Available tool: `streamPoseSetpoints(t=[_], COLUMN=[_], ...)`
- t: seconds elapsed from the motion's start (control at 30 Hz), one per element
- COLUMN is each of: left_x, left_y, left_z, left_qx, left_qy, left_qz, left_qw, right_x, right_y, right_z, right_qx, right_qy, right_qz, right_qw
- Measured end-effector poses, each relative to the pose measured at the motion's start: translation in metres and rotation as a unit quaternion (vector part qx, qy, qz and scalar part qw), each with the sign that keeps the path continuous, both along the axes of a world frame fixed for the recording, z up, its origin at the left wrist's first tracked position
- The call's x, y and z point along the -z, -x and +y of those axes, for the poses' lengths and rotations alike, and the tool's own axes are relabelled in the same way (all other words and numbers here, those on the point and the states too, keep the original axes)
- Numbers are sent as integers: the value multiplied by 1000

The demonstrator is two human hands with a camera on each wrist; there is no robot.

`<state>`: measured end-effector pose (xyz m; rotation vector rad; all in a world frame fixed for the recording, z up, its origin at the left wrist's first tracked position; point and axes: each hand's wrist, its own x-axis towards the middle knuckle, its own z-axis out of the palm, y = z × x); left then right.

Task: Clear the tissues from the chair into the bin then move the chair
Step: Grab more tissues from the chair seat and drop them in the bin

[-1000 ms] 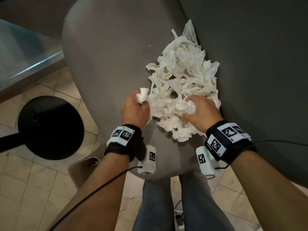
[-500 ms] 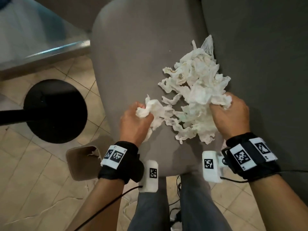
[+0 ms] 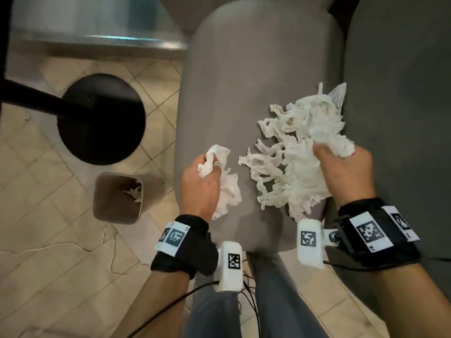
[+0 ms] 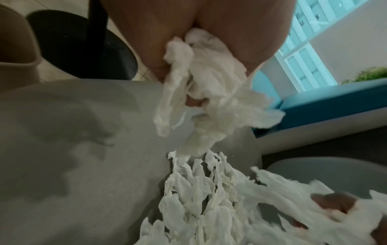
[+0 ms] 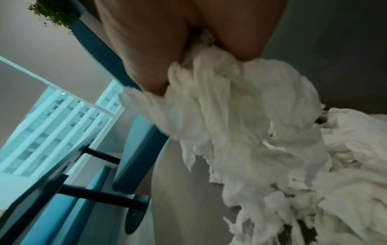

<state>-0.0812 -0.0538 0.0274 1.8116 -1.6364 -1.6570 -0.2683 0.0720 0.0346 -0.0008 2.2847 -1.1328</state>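
Observation:
A heap of crumpled white tissues (image 3: 297, 152) lies on the grey chair seat (image 3: 244, 81), toward its right side. My left hand (image 3: 202, 181) grips a small wad of tissues (image 3: 224, 189) lifted clear of the heap; the same wad (image 4: 201, 92) hangs from my fist in the left wrist view. My right hand (image 3: 344, 167) grips the near right part of the heap, and a thick bunch (image 5: 240, 119) trails from its fist. A small tan bin (image 3: 118, 198) stands on the floor left of the chair with a tissue inside.
A black round table base (image 3: 102, 118) with its post stands on the tiled floor behind the bin. A dark grey backrest or second seat (image 3: 400, 106) borders the chair on the right. My legs (image 3: 244, 301) stand at the chair's front edge.
Both hands closed on tissues and pulled back toward me. My left hand's wad has separated from the heap. The view has swung left, bringing the bin fully into sight.

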Motion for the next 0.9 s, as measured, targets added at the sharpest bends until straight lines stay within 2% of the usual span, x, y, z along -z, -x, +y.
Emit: streamPoseSetpoints(t=[0.1, 0.23, 0.43, 0.57, 0.7, 0.8, 0.9], left_x=[-15, -31, -34, -26, -14, 5, 27], left_y=[-13, -38, -90, -147, -224, -292, -358], left_z=[14, 29, 39, 48, 58, 64, 63], left_qx=[-49, -33, -66, -76, -71, -92, -112], left_qy=[-24, 25, 36, 56, 91, 60, 0], left_qz=[19, -4, 45, 33, -24, -69, -72], left_qw=[998, 999, 996, 995, 993, 992, 991], right_x=[-9, -27, -44, -45, -32, -18, 2], right_y=[-4, -24, -79, -142, -223, -295, -365], right_z=[-5, -20, -55, -76, -91, -104, -120], right_qx=[-38, -106, -191, -298, -391, -442, -488], right_qy=[19, 77, 117, 112, 65, 10, -40], right_qz=[39, 86, 103, 77, 50, 24, -5], right_qw=[998, 988, 969, 945, 917, 897, 872])
